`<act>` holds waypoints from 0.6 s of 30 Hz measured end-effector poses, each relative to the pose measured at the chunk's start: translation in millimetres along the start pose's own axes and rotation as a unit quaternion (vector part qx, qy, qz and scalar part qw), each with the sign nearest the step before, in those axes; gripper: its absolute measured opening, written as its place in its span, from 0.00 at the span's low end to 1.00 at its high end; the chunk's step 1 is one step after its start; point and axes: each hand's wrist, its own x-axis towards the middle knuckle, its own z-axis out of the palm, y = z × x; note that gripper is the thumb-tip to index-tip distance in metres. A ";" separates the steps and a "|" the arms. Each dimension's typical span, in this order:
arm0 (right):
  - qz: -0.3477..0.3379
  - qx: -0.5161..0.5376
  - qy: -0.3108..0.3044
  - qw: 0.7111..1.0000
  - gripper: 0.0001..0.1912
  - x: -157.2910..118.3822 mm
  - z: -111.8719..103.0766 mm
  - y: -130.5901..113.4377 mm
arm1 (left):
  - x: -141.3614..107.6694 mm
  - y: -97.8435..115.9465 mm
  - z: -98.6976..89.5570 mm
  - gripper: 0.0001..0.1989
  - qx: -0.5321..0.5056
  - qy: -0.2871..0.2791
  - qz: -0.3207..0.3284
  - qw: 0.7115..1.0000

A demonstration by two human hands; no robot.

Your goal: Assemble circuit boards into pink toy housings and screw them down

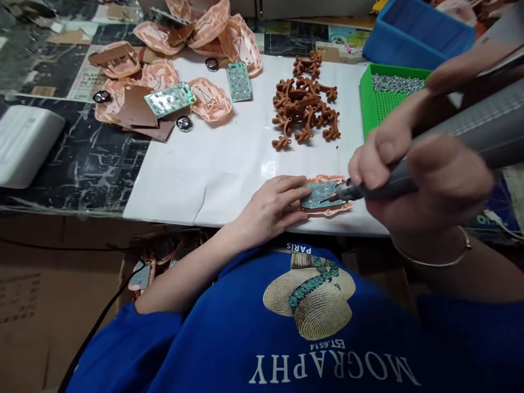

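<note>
A pink plastic shell (pixel 325 212) with a green circuit board (pixel 317 195) inside it lies near the front edge of the white sheet. The fingers of my left hand (pixel 270 207) hold its left end, with some fingertips over the board. My right hand (pixel 426 174) is wrapped round a grey electric screwdriver (pixel 462 128), partly blurred. The screwdriver slants down to the left, and its thin bit points at the board; whether the tip touches a screw is too small to tell.
Brown branched plastic parts (pixel 305 103) lie in a heap beyond the shell. A green tray (pixel 368 103) of screws (pixel 397 83) and a blue bin (pixel 421 33) stand at right. Pink shells (pixel 210 101), boards (pixel 170 99) and speakers (pixel 184 123) lie at left, near a white block (pixel 28 144).
</note>
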 end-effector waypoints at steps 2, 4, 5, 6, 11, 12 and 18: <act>-0.024 0.082 0.003 0.996 0.21 -5.3 13.1 3.7 | 0.6 -0.9 1.4 0.20 -0.005 0.008 0.007 1.000; -0.023 0.121 -0.006 0.992 0.17 -7.2 20.9 9.7 | 0.8 -2.0 2.6 0.20 -0.009 0.013 0.015 1.000; -0.021 0.125 -0.007 0.992 0.17 -7.4 23.0 12.5 | 0.7 -2.5 3.0 0.19 -0.009 0.015 0.018 1.000; -0.024 0.125 -0.002 0.992 0.18 -7.5 24.1 14.7 | 0.6 -2.9 3.4 0.19 -0.009 0.017 0.020 1.000; 0.004 0.104 -0.015 0.994 0.21 -8.6 21.2 15.0 | 0.0 -2.4 2.4 0.18 -0.016 0.001 0.000 1.000; 0.009 0.102 -0.024 0.994 0.20 -9.3 20.2 14.0 | 0.0 -1.8 1.8 0.18 -0.019 -0.005 -0.009 1.000; 0.020 0.047 -0.005 0.999 0.19 -11.6 19.1 10.4 | 1.0 3.1 -1.1 0.14 -0.034 -0.018 -0.036 0.999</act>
